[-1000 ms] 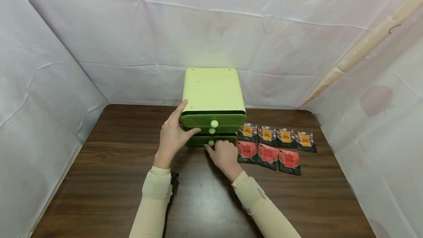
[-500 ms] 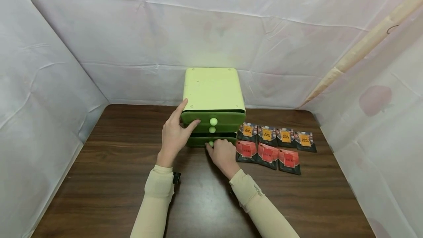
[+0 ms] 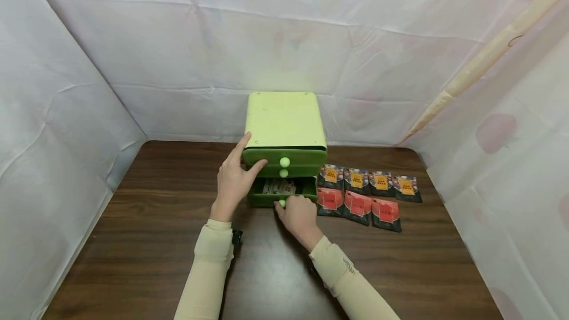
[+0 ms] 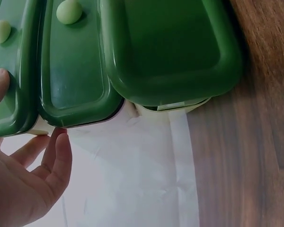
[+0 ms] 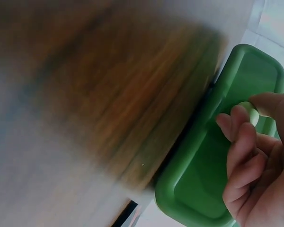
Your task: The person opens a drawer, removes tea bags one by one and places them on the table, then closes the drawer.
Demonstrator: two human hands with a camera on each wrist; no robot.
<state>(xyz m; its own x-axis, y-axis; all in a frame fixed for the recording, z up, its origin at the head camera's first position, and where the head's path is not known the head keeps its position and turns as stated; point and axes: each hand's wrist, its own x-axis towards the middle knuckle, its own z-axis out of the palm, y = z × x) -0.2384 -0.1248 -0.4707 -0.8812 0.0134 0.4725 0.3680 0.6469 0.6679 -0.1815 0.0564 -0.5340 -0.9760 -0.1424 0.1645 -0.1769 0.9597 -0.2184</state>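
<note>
A light green cabinet (image 3: 285, 118) with three dark green drawers stands at the back of the table. My left hand (image 3: 233, 180) grips its left front corner, the thumb on the top drawer's front (image 4: 9, 106) and the fingers along the side. With thumb and fingers, my right hand (image 3: 299, 215) pinches the round knob (image 5: 251, 113) of the bottom drawer (image 3: 262, 200). That drawer is pulled part way out, and pale packets (image 3: 279, 186) show inside it. The top and middle drawers look nearly closed.
Right of the cabinet lie two rows of flat sachets on the brown table (image 3: 146, 241): several with yellow labels (image 3: 356, 180) behind, three red ones (image 3: 357, 206) in front. A white cloth wall (image 3: 186, 63) rises behind the cabinet.
The bottom drawer has come out toward me with my right hand on its knob, so its contents now show. My left hand stays at the cabinet's corner.
</note>
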